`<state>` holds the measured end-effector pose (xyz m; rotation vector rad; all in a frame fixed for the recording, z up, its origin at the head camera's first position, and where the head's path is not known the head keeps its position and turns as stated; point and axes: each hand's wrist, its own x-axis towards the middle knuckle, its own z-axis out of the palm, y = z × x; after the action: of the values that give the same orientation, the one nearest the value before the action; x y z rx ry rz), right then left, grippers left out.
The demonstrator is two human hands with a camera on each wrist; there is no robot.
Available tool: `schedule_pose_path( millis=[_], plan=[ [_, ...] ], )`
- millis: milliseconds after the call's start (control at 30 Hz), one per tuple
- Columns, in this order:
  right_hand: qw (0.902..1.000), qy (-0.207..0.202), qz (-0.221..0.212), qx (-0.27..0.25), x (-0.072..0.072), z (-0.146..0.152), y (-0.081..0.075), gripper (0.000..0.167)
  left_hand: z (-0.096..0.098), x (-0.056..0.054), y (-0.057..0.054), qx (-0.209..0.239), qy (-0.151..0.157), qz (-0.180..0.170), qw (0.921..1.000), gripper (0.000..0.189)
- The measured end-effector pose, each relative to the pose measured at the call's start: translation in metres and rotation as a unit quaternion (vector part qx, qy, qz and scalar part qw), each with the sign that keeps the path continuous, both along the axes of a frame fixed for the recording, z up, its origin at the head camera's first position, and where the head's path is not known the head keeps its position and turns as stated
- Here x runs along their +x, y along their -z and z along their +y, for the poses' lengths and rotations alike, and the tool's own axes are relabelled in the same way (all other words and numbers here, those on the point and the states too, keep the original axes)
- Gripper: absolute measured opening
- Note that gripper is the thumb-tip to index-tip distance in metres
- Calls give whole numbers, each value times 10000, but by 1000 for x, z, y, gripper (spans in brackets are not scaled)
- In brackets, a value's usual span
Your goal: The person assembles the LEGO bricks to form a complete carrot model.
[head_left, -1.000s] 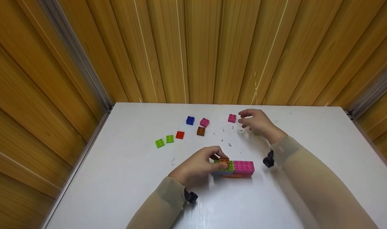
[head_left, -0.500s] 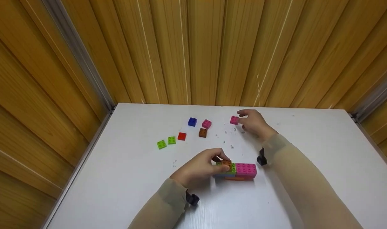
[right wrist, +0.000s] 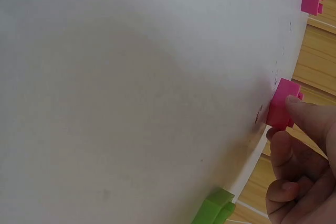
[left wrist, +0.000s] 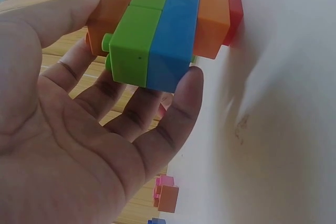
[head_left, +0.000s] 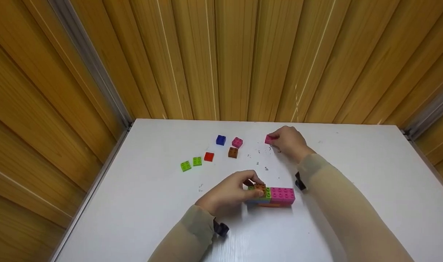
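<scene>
Head view: the left hand (head_left: 230, 189) gripped the left end of the brick assembly (head_left: 282, 195) on the counter (head_left: 141, 207), while the right hand (head_left: 291, 143) pinched a pink brick (head_left: 268, 139) near the far edge.

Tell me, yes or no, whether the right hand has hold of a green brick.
No, the right hand pinches a pink brick, and the green brick in its wrist view lies apart from it.
</scene>
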<state>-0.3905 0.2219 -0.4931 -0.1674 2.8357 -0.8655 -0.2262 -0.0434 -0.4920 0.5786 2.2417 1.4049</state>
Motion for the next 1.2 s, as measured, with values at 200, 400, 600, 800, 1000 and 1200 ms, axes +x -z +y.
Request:
schedule_pose_path(
  millis=[200,400,600,800,1000,1200],
  plan=[
    [9991,140,0,-405,1,10,4,42,0,0,2,-22,12,92,10000,12],
    [9980,146,125,-596,10,19,-4,50,0,0,0,-20,23,-61,10000,12],
    [9964,99,215,-809,29,21,-8,47,-1,0,0,3,-27,-110,9999,12],
    [9954,-83,318,-895,53,23,-5,47,0,1,1,6,-19,-162,9999,13],
    [9950,-136,368,-913,82,29,-7,48,0,1,1,-99,-48,-152,9998,12],
    [9921,-166,354,-1190,108,33,-6,48,-1,1,1,-153,-86,-95,9998,11]
  ],
)
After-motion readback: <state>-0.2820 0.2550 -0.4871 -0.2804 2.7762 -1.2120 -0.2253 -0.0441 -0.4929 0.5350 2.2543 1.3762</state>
